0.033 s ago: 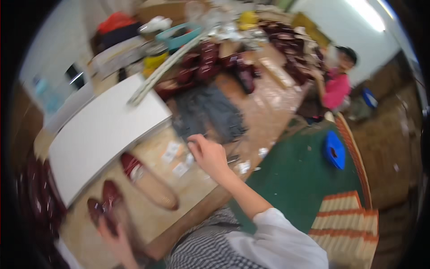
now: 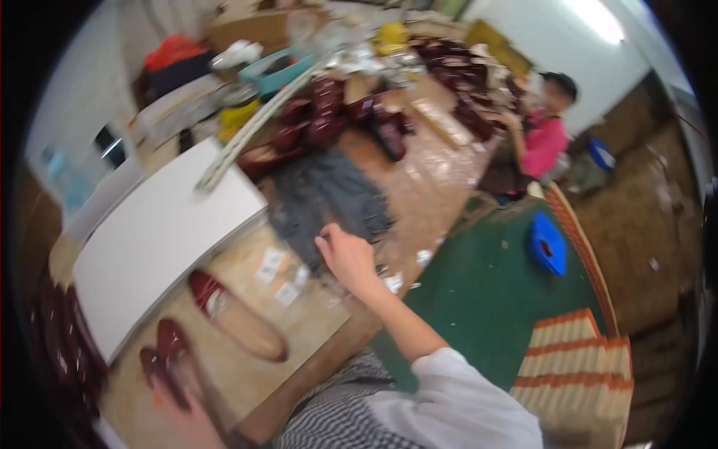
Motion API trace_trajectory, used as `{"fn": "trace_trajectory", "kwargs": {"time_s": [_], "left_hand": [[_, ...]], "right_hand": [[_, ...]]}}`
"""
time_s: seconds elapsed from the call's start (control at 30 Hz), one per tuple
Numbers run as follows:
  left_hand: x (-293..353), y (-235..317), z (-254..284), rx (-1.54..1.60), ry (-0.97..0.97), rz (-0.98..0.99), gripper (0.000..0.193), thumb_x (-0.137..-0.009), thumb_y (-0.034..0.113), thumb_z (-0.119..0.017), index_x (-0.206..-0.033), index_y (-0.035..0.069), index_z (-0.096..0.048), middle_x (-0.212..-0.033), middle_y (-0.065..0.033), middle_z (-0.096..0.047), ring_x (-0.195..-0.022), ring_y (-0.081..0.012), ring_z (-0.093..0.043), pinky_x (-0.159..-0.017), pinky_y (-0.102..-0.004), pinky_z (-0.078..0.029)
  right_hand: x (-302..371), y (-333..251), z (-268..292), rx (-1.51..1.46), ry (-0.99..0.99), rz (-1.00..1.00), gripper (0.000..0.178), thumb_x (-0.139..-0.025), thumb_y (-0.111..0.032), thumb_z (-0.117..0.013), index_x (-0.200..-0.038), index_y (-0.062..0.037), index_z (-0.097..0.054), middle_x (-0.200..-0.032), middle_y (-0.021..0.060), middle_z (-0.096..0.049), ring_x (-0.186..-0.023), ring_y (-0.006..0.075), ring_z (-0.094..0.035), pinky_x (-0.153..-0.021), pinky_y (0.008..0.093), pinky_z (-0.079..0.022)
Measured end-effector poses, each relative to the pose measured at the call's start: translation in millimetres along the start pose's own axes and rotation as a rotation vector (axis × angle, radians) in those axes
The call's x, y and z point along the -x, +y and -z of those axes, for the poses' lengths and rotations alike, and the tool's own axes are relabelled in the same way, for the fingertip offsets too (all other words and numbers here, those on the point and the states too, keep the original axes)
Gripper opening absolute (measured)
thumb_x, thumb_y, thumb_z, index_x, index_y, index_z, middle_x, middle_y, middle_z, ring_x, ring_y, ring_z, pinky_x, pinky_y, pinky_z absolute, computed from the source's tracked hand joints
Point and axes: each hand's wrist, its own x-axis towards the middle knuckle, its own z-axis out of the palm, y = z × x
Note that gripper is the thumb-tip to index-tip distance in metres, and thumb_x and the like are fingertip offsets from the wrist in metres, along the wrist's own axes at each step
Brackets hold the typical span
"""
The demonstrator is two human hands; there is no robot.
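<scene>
While the right forearm slants up from the lower right, its bare right hand [image 2: 348, 258] sits at the centre of the frame, wrist bent, fingers half curled, over the lower edge of a dark grey cloth [image 2: 329, 198]; whether it pinches anything, I cannot tell. At the lower left, the blurred left hand [image 2: 187, 420] has thumb and fingers closed around the leftmost shoe [image 2: 155, 365], its toe pointing up the frame.

Three dark red shoes lie apart from the heaps: that gripped one, a second shoe [image 2: 173, 337] just beside it, and a third shoe [image 2: 243, 322] lying alone to the right, insole up. Three small white slips [image 2: 286, 294] lie between that shoe and the right hand.

One white board [image 2: 164, 247] fills the left of the frame behind the shoes, and a pale rod [image 2: 254, 123] crosses its upper end. More dark red shoes [image 2: 325, 108] crowd the upper middle, near a turquoise basket [image 2: 277, 71]. One co-worker in pink [image 2: 546, 146] sits at upper right; one blue tray [image 2: 550, 247] lies on the green floor [image 2: 471, 299] at right.
</scene>
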Motion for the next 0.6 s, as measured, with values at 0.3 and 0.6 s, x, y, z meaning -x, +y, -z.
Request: {"fn": "trace_trajectory", "kwargs": {"time_s": [0.3,0.6], "left_hand": [[-0.7,37.2,-105.6,0.607,-0.378,0.21,0.069,-0.086,0.024,-0.06,-0.145,0.003,-0.03,-0.094,-0.0125,-0.063,-0.082,-0.0255,-0.062,-0.076,-0.0367,-0.05],[11.0,64.9,-82.5,1.557,-0.444,0.888,0.059,-0.089,0.048,-0.048,-0.129,0.005,-0.047,-0.111,-0.0146,-0.062,-0.085,-0.0239,-0.064,-0.067,-0.0382,-0.056]], "right_hand": [[-15.1,55.4,-16.0,0.086,-0.154,-0.17,0.03,-0.087,-0.032,-0.056,-0.084,-0.0046,-0.066,-0.069,0.0173,-0.065,-0.068,0.0362,-0.065,-0.063,0.0456,-0.052],[9.8,-37.4,14.9,-0.307,-0.09,0.104,0.023,-0.085,-0.027,-0.062,-0.102,-0.0109,-0.064,-0.067,0.0155,-0.064,-0.063,0.0347,-0.063,-0.058,0.0449,-0.05]]}}
